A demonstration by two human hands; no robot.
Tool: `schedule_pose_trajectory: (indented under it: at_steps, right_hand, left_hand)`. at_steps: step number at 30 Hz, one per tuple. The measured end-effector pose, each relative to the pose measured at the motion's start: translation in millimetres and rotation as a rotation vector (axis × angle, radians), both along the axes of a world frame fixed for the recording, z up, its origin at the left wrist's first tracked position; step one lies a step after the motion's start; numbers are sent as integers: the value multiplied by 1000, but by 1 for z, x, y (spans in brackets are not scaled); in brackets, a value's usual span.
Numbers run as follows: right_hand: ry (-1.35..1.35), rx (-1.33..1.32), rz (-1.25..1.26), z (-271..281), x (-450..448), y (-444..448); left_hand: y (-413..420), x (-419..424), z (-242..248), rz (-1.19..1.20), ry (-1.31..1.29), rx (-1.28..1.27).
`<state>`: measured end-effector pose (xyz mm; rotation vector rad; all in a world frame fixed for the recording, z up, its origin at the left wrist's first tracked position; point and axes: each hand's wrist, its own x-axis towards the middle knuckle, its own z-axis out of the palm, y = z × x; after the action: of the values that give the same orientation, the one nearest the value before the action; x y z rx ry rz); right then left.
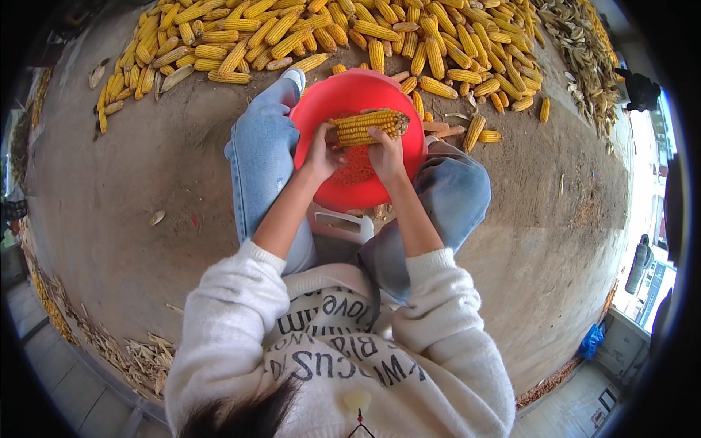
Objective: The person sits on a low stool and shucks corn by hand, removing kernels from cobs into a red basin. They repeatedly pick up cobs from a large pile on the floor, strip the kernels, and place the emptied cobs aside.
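A yellow ear of corn lies roughly level in both hands, above a red plastic basin. My left hand holds its left end, with the fingertips partly hidden behind the ear. Near the right end, my right hand grips it, thumb on top of the kernels. Loose kernels cover part of the basin's bottom and look reddish there. The basin stands between my knees.
A large heap of husked corn ears spreads beyond the basin. Bare cobs and two ears lie to its right. Dry husks are piled at the upper right. A light plastic stool shows beneath me.
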<state>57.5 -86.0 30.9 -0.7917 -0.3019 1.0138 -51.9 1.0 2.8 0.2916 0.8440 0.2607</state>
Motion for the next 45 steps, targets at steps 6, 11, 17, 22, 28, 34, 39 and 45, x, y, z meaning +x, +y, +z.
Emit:
schedule_pose_trajectory:
  at_steps: [6, 11, 17, 22, 28, 34, 39, 45]
  right_hand:
    - [-27, -49, -25, -1, -3, -1]
    - [-39, -64, -28, -6, -3, -2]
    - [22, -51, -61, -6, -3, 0]
    - [69, -30, -31, -7, 2, -2]
    - [16, -34, -34, -6, -1, -1]
    - [20, -41, -54, -4, -3, -1]
    - [120, -19, -90, -12, 2, 0]
    - [317, -16, -136, -13, 6, -2]
  left_hand:
    - [-1, 0, 0, -70, 95, 134]
    - [-3, 2, 0, -50, 135, 134]
    - [0, -3, -4, -68, 85, 168]
    - [-1, 1, 11, -82, 120, 139]
    - [-1, 2, 4, -96, 159, 172]
    - [-4, 1, 0, -66, 187, 240]
    - [0, -2, 0, -94, 90, 237]
    - [-12, 6, 9, -111, 211, 545]
